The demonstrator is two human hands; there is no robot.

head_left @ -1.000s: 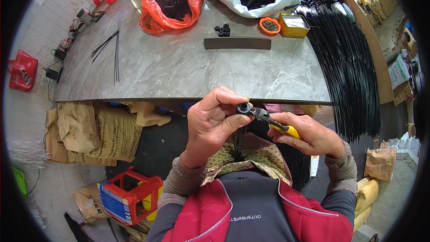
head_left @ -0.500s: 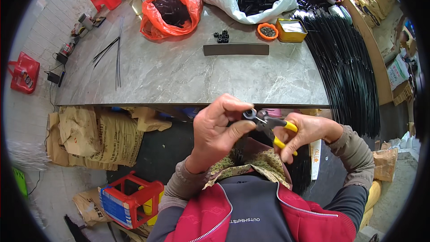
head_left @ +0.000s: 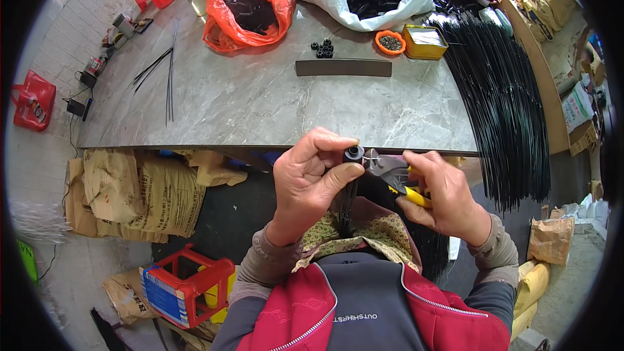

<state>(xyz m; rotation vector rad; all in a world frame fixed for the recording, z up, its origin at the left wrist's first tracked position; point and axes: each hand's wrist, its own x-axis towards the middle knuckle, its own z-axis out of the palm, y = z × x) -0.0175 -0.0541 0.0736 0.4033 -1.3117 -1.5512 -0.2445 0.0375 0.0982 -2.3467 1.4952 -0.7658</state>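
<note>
Frame centre: small black round plastic cap (head_left: 354, 153) on a thin black rod end is being pinched closed-fingered by the left hand (head_left: 309, 179) | rod axis is running down toward the lap | yellow-handled steel pliers (head_left: 396, 174) are being clasped by the right hand (head_left: 442, 195), tips just right of the cap, nearly touching | grey marble-patterned table (head_left: 260, 101) above.

rod (head_left: 348, 205): lower end hidden behind cloth | pliers (head_left: 396, 175): handles mostly covered by right hand (head_left: 442, 198)

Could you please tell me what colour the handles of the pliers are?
Yellow: the pliers in the right hand have yellow handles, seen in the head view.
</note>
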